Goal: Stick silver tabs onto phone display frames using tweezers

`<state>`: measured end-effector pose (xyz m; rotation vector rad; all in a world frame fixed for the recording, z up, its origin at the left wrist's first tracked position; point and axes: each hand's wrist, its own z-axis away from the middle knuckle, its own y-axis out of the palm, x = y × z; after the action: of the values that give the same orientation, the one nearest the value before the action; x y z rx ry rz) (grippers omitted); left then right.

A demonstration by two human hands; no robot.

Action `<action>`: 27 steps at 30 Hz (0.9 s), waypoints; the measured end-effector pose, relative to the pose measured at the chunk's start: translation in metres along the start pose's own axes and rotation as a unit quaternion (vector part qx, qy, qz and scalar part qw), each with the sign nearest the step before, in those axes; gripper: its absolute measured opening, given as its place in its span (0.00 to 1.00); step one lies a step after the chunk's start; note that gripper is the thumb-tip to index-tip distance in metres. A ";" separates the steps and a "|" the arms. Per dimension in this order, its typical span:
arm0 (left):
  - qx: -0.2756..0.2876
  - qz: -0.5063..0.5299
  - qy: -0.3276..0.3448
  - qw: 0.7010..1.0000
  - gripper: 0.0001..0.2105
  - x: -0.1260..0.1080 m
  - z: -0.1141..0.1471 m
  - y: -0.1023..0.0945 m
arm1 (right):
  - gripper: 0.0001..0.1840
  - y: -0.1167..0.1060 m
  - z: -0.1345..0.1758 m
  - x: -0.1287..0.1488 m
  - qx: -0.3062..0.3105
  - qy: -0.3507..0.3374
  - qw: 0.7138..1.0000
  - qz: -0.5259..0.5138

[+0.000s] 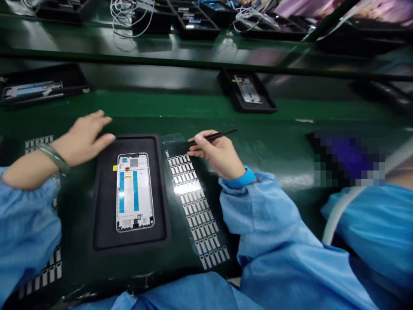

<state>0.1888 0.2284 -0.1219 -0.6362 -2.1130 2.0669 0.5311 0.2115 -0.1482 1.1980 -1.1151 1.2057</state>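
My right hand (217,154) grips black tweezers (222,134) at the top end of a clear sheet (196,209) lined with rows of small silvery tabs. Whether the tips by the sheet hold anything is hidden by my fingers. Just beyond the upper left corner of a black tray (99,215) hovers my left hand (84,138), fingers apart and holding nothing. Inside that tray lies a phone frame (143,189) with two blue strips, a gold flex piece and a yellow tab at its left edge.
Another sheet of tabs (51,273) lies partly under my left arm. Farther back are black trays with phone frames, one at left (74,77) and one at right (237,103). A shelf (80,41) above carries trays and white cables. A co-worker's blue sleeve (371,219) is at right.
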 end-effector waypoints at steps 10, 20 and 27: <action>0.026 -0.007 0.225 0.974 0.24 -0.152 0.029 0.051 | 0.20 0.028 -0.006 -0.017 0.006 0.007 0.995 0.094; 0.011 -0.010 0.217 0.976 0.18 -0.155 0.029 0.056 | 0.14 0.032 -0.013 -0.018 0.034 0.016 0.992 0.122; 0.005 -0.002 0.215 0.977 0.18 -0.155 0.031 0.059 | 0.13 0.035 -0.013 -0.019 0.027 0.022 0.992 0.120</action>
<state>0.3303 0.1406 -0.1495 -0.9735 -1.8497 1.7377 0.4953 0.2232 -0.1658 1.0955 -1.2263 1.4460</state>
